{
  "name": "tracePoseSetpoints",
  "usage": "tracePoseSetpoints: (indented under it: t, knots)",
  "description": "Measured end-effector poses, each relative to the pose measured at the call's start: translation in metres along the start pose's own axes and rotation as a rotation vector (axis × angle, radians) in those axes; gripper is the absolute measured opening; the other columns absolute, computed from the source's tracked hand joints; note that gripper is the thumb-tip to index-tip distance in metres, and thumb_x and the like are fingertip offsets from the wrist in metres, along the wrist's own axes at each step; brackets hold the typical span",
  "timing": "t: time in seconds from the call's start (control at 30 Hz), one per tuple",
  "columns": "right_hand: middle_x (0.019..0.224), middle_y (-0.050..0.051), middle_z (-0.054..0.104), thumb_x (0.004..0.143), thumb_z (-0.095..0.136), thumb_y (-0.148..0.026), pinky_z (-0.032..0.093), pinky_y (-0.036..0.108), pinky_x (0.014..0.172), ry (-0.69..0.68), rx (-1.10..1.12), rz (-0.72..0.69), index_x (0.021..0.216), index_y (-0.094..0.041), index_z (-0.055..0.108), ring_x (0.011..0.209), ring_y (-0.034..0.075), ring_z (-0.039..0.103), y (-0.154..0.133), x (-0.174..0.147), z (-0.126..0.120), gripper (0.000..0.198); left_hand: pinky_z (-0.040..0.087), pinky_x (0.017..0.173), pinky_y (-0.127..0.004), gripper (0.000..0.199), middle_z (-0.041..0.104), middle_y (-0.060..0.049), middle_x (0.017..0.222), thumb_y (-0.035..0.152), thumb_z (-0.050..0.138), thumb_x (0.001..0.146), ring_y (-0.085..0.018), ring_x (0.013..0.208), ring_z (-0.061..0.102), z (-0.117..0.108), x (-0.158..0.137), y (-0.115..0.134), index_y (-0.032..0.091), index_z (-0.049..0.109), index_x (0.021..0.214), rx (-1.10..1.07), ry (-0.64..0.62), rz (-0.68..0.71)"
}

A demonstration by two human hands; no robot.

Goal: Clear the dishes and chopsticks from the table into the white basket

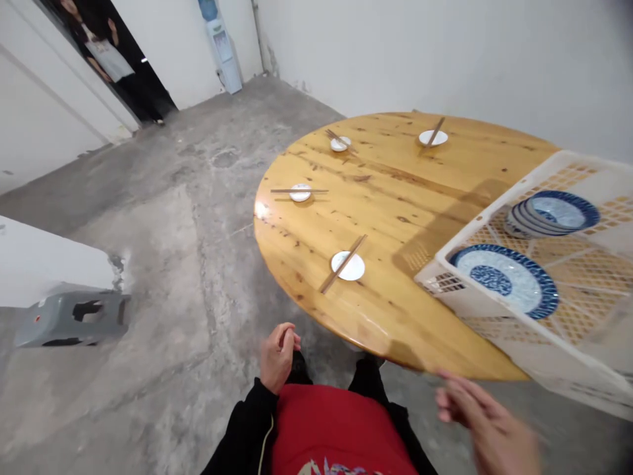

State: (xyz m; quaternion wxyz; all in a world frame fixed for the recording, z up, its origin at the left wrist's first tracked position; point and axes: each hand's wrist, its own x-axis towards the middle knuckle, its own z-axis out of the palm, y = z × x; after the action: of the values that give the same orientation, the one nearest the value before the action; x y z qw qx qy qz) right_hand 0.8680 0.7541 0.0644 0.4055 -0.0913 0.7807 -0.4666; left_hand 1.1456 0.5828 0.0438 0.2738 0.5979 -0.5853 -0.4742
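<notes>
My left hand [278, 355] hangs below the near edge of a round wooden table [395, 198], fingers curled loosely, holding nothing. My right hand [482, 415] is blurred at the lower right, fingers spread, just under the table edge and near a white plastic crate [539, 349]. The crate rests on the table's right side and holds a blue-patterned plate [504, 280] and a stack of blue-rimmed plates [554, 214]. Several small white saucers, each with chopsticks laid across, sit around the table; the nearest saucer [349, 266] is in front of me.
A grey plastic stool [74, 318] lies on the concrete floor at the left, next to a white wall. A water dispenser [221, 43] stands by the far wall. A person [99, 46] stands in a dark doorway at the top left.
</notes>
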Motion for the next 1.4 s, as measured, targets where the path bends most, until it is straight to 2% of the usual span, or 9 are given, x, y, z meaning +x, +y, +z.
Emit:
tracePoseSetpoints:
  t: [0.1,0.2,0.5,0.67,0.8,0.93,1.07,1.27,1.4]
  knots:
    - [0.061,0.003,0.060,0.058,0.075,-0.067,0.047,0.038,0.052,-0.139,0.082,0.062,0.091,-0.024,0.068,0.049,0.019,0.053,0.005,-0.025,0.099,0.054,0.055,0.068,-0.031,0.040,0.072,-0.005,0.077,0.052,0.047,0.088,-0.018,0.063,0.069,-0.053,0.000,-0.024,0.017,0.067,0.096,0.002,0.042,-0.075]
    - [0.058,0.001,0.061,0.058,0.070,-0.066,0.042,0.033,0.053,-0.371,0.026,0.057,0.092,-0.018,0.068,0.047,0.016,0.053,-0.009,-0.034,0.169,0.059,0.055,0.070,-0.032,0.046,0.072,-0.006,0.077,0.057,0.047,0.087,-0.019,0.066,0.070,-0.088,0.006,-0.041,0.017,0.067,0.098,-0.022,0.074,-0.123]
    - [0.056,-0.002,0.061,0.066,0.058,-0.062,0.037,0.028,0.051,-0.610,-0.101,-0.054,0.089,-0.019,0.058,0.043,0.013,0.054,-0.043,-0.002,0.291,0.049,0.055,0.068,-0.032,0.049,0.073,-0.007,0.078,0.060,0.048,0.091,-0.021,0.066,0.070,-0.127,0.072,-0.059,0.017,0.068,0.101,-0.031,0.062,-0.077]
    - [0.057,-0.002,0.062,0.071,0.059,-0.060,0.035,0.026,0.048,-0.675,-0.016,-0.054,0.094,-0.018,0.062,0.043,0.012,0.053,-0.055,0.038,0.368,0.048,0.055,0.068,-0.031,0.045,0.074,-0.007,0.079,0.057,0.047,0.092,-0.020,0.066,0.071,-0.164,0.155,-0.044,0.018,0.068,0.100,0.047,0.071,-0.002]
    - [0.057,-0.002,0.063,0.069,0.063,-0.058,0.035,0.025,0.048,-0.638,0.114,-0.015,0.091,-0.018,0.063,0.043,0.011,0.053,-0.094,0.069,0.427,0.046,0.055,0.070,-0.031,0.041,0.074,-0.006,0.081,0.053,0.047,0.092,-0.020,0.070,0.072,-0.204,0.227,-0.031,0.019,0.068,0.100,0.155,0.061,0.023]
    - [0.058,-0.003,0.061,0.066,0.063,-0.056,0.037,0.025,0.047,-0.579,0.216,0.024,0.090,-0.018,0.065,0.043,0.011,0.052,-0.147,0.099,0.472,0.045,0.058,0.069,-0.034,0.049,0.074,-0.007,0.078,0.064,0.051,0.088,-0.023,0.068,0.073,-0.244,0.285,-0.032,0.019,0.069,0.100,0.186,0.079,-0.026]
    - [0.058,-0.003,0.062,0.065,0.064,-0.055,0.041,0.027,0.048,-0.525,0.249,0.024,0.088,-0.019,0.064,0.044,0.012,0.053,-0.182,0.129,0.493,0.043,0.060,0.070,-0.038,0.060,0.074,-0.007,0.076,0.075,0.056,0.080,-0.024,0.066,0.073,-0.270,0.330,-0.041,0.018,0.070,0.096,0.154,0.133,-0.109]
    - [0.058,-0.003,0.062,0.064,0.066,-0.054,0.041,0.027,0.048,-0.308,0.343,0.057,0.094,-0.019,0.064,0.045,0.013,0.052,-0.206,0.167,0.510,0.046,0.060,0.071,-0.040,0.062,0.074,-0.008,0.076,0.076,0.055,0.079,-0.025,0.067,0.073,-0.284,0.422,-0.039,0.018,0.070,0.094,0.203,-0.012,-0.112]
    - [0.057,-0.003,0.061,0.062,0.066,-0.055,0.036,0.026,0.046,-0.188,0.419,0.094,0.091,-0.019,0.063,0.042,0.013,0.051,-0.228,0.194,0.549,0.047,0.059,0.074,-0.039,0.059,0.076,-0.009,0.078,0.072,0.053,0.082,-0.026,0.070,0.074,-0.290,0.511,-0.031,0.018,0.069,0.097,0.270,-0.096,-0.042]
